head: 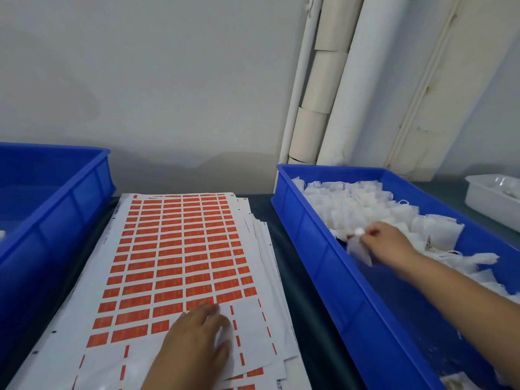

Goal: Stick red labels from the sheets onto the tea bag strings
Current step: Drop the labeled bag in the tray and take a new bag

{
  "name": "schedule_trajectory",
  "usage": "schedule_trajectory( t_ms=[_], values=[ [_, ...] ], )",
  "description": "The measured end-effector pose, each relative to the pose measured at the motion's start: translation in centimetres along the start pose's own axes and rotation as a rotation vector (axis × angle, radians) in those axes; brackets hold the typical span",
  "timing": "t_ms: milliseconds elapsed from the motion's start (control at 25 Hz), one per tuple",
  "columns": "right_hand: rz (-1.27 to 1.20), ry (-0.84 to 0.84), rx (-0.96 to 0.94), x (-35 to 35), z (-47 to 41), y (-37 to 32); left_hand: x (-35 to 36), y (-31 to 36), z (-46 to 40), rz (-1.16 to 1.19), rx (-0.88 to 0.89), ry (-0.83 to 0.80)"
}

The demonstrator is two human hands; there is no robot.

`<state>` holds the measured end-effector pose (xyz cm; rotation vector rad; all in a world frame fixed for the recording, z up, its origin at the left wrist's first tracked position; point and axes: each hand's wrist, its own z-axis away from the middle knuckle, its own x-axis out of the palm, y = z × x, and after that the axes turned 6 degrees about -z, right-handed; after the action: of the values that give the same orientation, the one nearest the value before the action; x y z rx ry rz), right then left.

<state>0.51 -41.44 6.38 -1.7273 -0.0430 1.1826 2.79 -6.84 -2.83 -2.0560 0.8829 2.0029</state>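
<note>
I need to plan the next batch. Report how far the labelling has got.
Done: the nearest rows of the top label sheet are peeled bare. In hand: the right hand pinches a tea bag in the right blue bin; the left hand rests on the sheet. Left: most red labels remain, more sheets lie beneath, and many bags fill the bin. No labelled bags are clearly visible.

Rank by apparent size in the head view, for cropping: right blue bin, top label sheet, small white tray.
1. Right blue bin and top label sheet: look alike, unranked.
2. White tray: smallest, though farther and cut off.
</note>
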Motion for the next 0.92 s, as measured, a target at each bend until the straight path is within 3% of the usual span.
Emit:
schedule_trajectory(
  t_ms=[120,200,280,360,480,720,920],
  values=[
    [-0.54,-0.061,-0.018,-1.9,4.5,-4.8,-1.4,0.5,0.4,0.143,-0.047,0.008],
    [-0.76,-0.217,-0.055,-2.0,8.4,-7.7,-3.1,1.3,0.6,0.308,-0.089,0.033],
    [-0.851,-0.42,-0.057,-0.4,12.3,-9.5,-5.0,2.1,1.0,0.596,-0.1,0.045],
    [-0.834,-0.593,-0.022,2.3,15.6,-10.2,-6.8,2.6,1.6,0.911,-0.064,-0.047],
    [-0.765,-0.771,0.044,5.9,19.3,-10.4,-7.8,2.2,3.0,1.078,-0.024,-0.108],
    [-0.774,-0.802,0.178,9.9,21.2,-9.2,-5.9,0.0,4.1,1.004,-0.171,-0.033],
    [-0.806,-0.609,0.153,11.5,21.0,-8.7,-4.6,-1.1,3.9,0.978,-0.282,-0.019]
  ],
)
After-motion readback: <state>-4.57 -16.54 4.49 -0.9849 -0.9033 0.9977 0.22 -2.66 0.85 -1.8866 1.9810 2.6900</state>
